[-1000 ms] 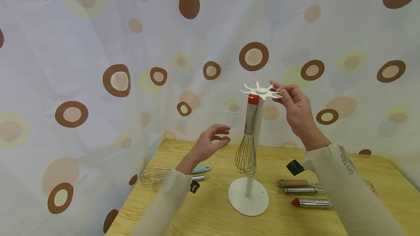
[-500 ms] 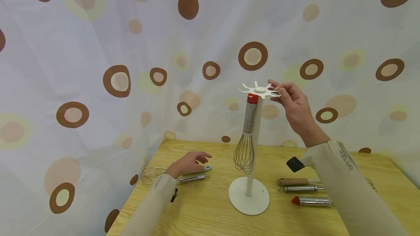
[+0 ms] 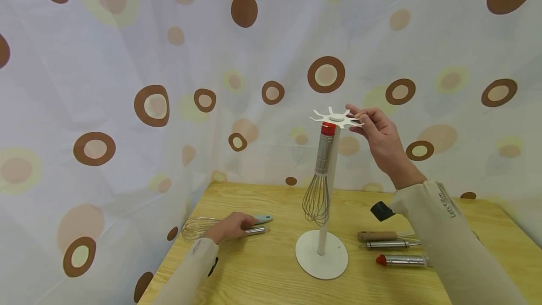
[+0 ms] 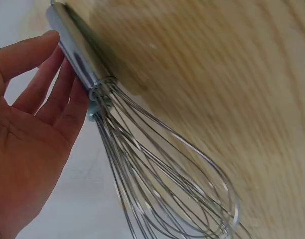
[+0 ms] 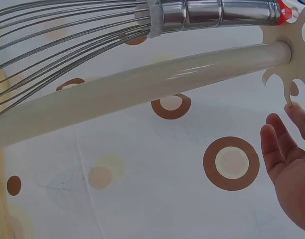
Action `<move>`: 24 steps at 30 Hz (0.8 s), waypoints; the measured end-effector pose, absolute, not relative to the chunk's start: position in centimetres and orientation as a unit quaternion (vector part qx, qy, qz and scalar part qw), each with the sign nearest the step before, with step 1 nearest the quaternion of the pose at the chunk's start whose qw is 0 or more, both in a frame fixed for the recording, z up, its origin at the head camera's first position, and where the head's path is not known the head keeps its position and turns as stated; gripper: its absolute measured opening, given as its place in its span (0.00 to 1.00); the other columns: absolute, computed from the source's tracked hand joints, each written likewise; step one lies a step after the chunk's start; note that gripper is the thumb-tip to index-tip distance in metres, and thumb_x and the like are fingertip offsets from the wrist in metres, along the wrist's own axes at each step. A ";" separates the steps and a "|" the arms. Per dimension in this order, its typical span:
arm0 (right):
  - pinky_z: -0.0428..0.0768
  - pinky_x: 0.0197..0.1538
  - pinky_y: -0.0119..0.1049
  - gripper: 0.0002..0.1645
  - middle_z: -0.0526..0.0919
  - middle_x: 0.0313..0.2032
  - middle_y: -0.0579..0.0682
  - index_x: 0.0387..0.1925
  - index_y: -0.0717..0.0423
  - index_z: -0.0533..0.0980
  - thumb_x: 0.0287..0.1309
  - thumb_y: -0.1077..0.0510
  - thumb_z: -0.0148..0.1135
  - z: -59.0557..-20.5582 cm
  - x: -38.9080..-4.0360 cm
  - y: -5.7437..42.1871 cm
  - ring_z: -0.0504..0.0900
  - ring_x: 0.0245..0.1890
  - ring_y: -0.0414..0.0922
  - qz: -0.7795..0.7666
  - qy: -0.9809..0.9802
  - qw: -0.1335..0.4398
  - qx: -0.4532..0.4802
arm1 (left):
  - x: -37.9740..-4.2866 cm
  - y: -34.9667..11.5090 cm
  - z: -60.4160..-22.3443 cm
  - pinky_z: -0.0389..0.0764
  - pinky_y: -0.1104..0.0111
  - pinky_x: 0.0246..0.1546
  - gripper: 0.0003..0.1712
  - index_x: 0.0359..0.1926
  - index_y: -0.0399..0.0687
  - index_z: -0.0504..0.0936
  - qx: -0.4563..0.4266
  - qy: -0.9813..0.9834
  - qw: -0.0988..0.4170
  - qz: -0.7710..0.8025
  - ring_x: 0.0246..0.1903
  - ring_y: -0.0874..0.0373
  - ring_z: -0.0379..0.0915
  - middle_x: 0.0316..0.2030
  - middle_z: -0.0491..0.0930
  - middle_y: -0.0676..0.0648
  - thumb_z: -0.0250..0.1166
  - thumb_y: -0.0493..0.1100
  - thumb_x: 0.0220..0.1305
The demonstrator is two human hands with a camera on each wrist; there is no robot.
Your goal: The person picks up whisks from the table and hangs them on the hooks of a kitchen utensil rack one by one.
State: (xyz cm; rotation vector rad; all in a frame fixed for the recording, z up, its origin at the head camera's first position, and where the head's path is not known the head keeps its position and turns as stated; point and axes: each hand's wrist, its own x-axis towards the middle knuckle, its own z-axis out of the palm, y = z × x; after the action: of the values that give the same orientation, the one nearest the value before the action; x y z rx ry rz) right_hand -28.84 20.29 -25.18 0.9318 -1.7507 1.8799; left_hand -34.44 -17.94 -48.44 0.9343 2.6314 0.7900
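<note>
A whisk with a ribbed metal handle and red end hangs from the white stand, its wires downward. My right hand pinches one arm of the stand's notched top disc; in the right wrist view, the fingertips meet that arm's tip. On the table at left, my left hand is over a steel-handled whisk. In the left wrist view, the thumb lies at the edge of its handle and fairly straight fingers reach behind it. A pale blue-handled whisk lies beside it, mostly hidden.
Right of the stand's round base lie a wooden-handled whisk, a steel-handled utensil and a red-ended whisk, partly hidden by my right sleeve. A dotted curtain borders the wooden table.
My left hand has moved down and left from beside the hanging whisk to the steel-handled whisk on the table. The right hand stays at the stand's top disc.
</note>
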 end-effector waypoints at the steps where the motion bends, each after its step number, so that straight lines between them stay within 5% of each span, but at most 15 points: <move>1: 0.73 0.54 0.29 0.10 0.68 0.64 0.57 0.43 0.62 0.70 0.71 0.58 0.46 -25.2 -28.9 20.3 0.67 0.64 0.44 0.673 -0.627 0.202 0.335 | -34.4 -18.1 -48.6 0.76 0.60 0.49 0.23 0.57 0.39 0.78 0.321 0.903 0.115 0.264 0.50 0.49 0.75 0.49 0.79 0.42 0.61 0.25 0.59; 13: 0.73 0.53 0.29 0.10 0.68 0.64 0.55 0.42 0.60 0.70 0.70 0.56 0.47 -25.1 -29.4 20.6 0.68 0.62 0.41 0.686 -0.620 0.178 0.337 | -33.6 -19.0 -48.9 0.76 0.57 0.48 0.30 0.56 0.43 0.79 0.309 0.923 0.097 0.207 0.49 0.49 0.75 0.47 0.80 0.43 0.54 0.18 0.55; 24: 0.73 0.53 0.28 0.12 0.67 0.65 0.55 0.43 0.63 0.69 0.70 0.56 0.48 -25.0 -29.5 20.7 0.66 0.63 0.41 0.690 -0.620 0.167 0.334 | -34.1 -18.0 -49.1 0.76 0.62 0.45 0.25 0.55 0.47 0.80 0.323 0.925 0.069 0.190 0.47 0.55 0.75 0.47 0.81 0.47 0.56 0.24 0.61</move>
State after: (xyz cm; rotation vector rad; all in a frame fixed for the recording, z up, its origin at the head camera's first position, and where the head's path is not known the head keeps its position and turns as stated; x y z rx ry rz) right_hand -29.49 20.72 -24.97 0.9506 -1.7648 1.9635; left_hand -34.12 -18.04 -49.14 0.9717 2.7829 0.5716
